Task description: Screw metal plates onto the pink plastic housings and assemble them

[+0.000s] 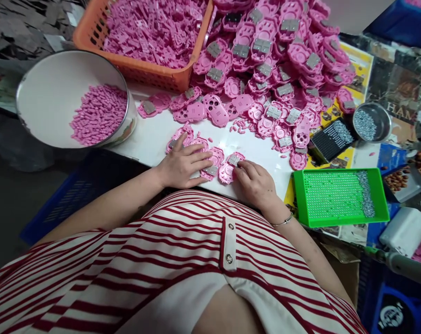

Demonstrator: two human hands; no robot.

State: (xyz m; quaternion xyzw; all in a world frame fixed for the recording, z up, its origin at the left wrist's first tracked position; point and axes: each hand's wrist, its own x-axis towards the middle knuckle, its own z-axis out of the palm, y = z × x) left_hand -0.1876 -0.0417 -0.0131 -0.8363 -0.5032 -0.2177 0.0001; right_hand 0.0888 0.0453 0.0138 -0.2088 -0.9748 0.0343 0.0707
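Note:
A short row of pink plastic casing halves lies on the white tabletop in front of me, open side up, with grey metal plates in them. My left hand (183,163) rests over the row with its fingers spread, touching a casing (217,155) and partly covering the ones to its left. At the row's right end is another pink casing (226,173). My right hand (257,184) has its fingers curled against that casing's right edge, by the metal plate (234,160). Its fingertips are partly hidden. Small pink pieces (238,125) lie loose just beyond.
An orange basket (140,72) of pink parts and a large pile of casings (266,46) stand behind. To the left is a white bowl (43,102) of small pink pieces. A green tray (301,199), black tray (327,146) and metal bowl (387,123) hold small silvery parts on the right.

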